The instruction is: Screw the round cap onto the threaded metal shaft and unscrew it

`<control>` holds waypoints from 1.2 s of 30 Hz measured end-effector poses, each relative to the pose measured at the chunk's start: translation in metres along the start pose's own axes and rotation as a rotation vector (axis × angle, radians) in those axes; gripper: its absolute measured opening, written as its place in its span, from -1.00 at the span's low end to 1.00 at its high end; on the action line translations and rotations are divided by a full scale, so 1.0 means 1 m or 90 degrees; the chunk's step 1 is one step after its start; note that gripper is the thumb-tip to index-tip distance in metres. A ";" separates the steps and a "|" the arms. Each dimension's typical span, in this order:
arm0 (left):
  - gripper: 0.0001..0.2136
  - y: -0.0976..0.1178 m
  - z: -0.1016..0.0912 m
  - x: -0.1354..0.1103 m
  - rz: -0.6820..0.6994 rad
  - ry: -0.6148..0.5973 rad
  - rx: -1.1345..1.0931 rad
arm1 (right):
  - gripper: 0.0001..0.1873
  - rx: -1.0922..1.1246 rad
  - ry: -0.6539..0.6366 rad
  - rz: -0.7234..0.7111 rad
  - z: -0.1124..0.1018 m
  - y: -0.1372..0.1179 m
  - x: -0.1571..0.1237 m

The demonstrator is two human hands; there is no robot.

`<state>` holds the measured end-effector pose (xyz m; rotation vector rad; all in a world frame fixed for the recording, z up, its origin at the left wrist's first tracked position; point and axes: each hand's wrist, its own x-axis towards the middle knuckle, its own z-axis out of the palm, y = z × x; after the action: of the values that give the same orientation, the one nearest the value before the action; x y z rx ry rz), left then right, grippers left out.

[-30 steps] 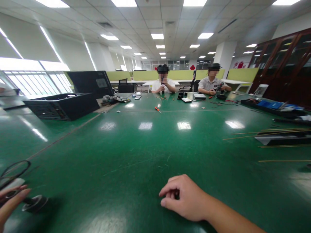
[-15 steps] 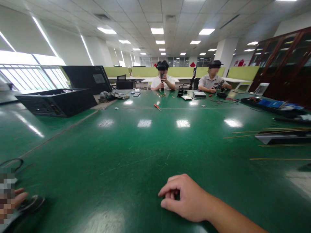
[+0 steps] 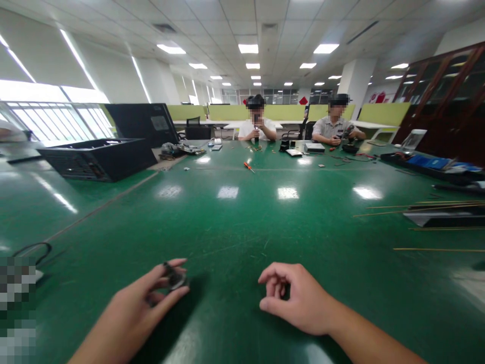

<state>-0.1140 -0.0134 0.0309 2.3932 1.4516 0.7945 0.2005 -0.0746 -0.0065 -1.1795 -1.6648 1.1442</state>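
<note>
My left hand (image 3: 142, 303) holds a small dark round part (image 3: 175, 278) pinched between thumb and fingertips, just above the green table (image 3: 235, 222). To its right, my right hand (image 3: 299, 301) rests on the table with its fingers loosely curled and nothing visible in them. The two hands lie about a hand's width apart near the table's front edge.
A black cable loop (image 3: 36, 248) lies at the left. A black computer case (image 3: 100, 159) stands at the back left, thin rods (image 3: 417, 206) and a dark tray at the right. Two people sit at the far end, beyond a red screwdriver (image 3: 247, 166).
My left hand has picked the dark round part up from the far left and carried it toward the middle, close to my right hand. My right hand has barely moved.
</note>
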 end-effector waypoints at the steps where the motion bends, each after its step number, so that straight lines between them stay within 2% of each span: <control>1: -0.63 0.015 0.014 0.008 0.031 -0.069 -0.027 | -0.69 0.013 0.012 0.007 -0.004 0.001 0.000; 3: -0.67 0.049 0.043 0.024 0.116 -0.164 -0.082 | -0.62 0.028 0.032 0.007 -0.013 0.003 0.001; 6: -0.75 0.091 0.079 0.047 0.183 -0.225 -0.141 | -0.54 0.032 0.041 -0.003 -0.026 0.008 0.002; 8: -0.74 0.100 0.094 0.057 0.203 -0.236 -0.165 | -0.49 0.021 0.057 -0.005 -0.031 0.011 0.003; 10: -0.65 0.097 0.102 0.061 0.199 -0.221 -0.179 | -0.49 -0.013 0.064 -0.001 -0.031 0.014 0.003; 12: -0.60 0.088 0.105 0.061 0.177 -0.192 -0.184 | -0.54 -0.070 0.055 0.002 -0.028 0.015 0.004; 15: -0.71 0.079 0.103 0.058 0.159 -0.166 -0.191 | -0.67 -0.155 0.041 0.009 -0.024 0.014 0.005; 18: -0.77 0.080 0.101 0.058 0.184 -0.168 -0.226 | -0.74 -0.202 0.041 0.006 -0.023 0.012 0.005; 23: -0.77 0.084 0.101 0.057 0.226 -0.178 -0.259 | -0.81 -0.208 0.044 -0.015 -0.023 0.008 0.004; 31: -0.73 0.083 0.102 0.055 0.204 -0.162 -0.236 | -0.85 -0.237 0.048 -0.023 -0.022 0.009 0.004; 36: -0.81 0.085 0.102 0.055 0.201 -0.168 -0.236 | -0.87 -0.256 0.056 -0.028 -0.022 0.009 0.004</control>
<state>0.0258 0.0014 0.0038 2.3493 0.7619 0.7044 0.2227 -0.0641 -0.0084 -1.4072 -1.8959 0.7365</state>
